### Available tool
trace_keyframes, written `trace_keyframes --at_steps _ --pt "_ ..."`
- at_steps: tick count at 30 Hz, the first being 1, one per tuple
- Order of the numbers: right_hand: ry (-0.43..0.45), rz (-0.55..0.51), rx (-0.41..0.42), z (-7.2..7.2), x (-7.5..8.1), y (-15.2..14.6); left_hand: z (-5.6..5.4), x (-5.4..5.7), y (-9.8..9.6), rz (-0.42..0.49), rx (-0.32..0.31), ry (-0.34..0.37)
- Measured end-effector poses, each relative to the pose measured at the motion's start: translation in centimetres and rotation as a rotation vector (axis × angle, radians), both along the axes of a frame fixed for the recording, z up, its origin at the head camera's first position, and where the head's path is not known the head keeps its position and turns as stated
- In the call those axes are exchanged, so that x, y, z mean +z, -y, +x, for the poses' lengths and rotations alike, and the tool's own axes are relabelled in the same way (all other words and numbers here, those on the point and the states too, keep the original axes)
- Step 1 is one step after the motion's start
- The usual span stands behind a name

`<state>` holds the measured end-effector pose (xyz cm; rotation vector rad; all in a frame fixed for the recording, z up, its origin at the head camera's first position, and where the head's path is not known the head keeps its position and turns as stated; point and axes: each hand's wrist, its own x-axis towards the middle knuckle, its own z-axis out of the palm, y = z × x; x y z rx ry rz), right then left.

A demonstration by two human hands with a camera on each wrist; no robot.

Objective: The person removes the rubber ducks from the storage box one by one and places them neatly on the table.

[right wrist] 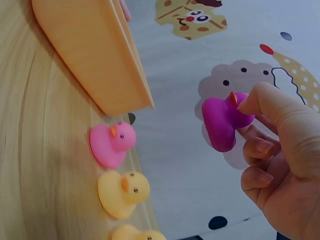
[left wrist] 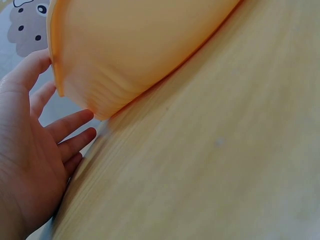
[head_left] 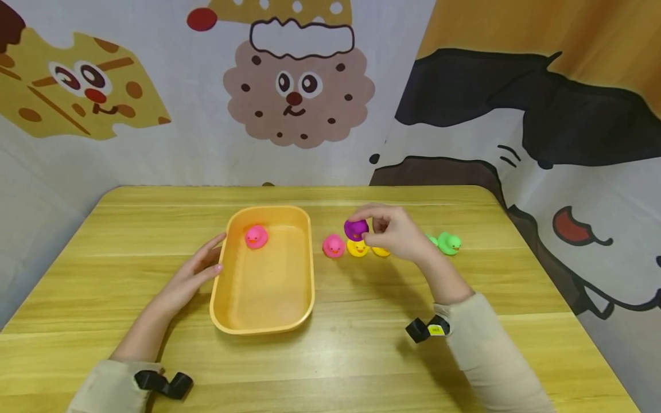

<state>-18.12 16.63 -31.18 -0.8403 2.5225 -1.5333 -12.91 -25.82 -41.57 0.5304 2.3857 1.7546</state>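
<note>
Between thumb and fingers, my right hand [head_left: 395, 232] pinches a purple rubber duck [right wrist: 225, 120] by its head, raised above the table. Below it stand a pink rubber duck [head_left: 333, 246] and a yellow rubber duck [head_left: 358, 248] side by side. Another yellow duck [head_left: 381, 251] is partly hidden by the right hand. My left hand [head_left: 193, 275] touches the left side of an orange plastic tub [head_left: 262, 331] with its fingers extended, as the left wrist view [left wrist: 35, 145] also shows. Inside the tub, near its far left corner, sits a pink duck [head_left: 256, 236].
Right of the right wrist are a green duck [head_left: 449, 244] and part of another green one [head_left: 432, 240]. All stand on a wooden table [head_left: 341, 355]. A cartoon-printed cloth [head_left: 196, 155] hangs behind its far edge.
</note>
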Motion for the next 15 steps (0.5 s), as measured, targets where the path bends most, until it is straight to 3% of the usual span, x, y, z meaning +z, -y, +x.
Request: trace_keyframes --at_steps 15 --pt "0.015 0.018 -0.047 0.1 0.0 -4.2 0.0 0.1 0.1 -0.008 0.0 -0.001"
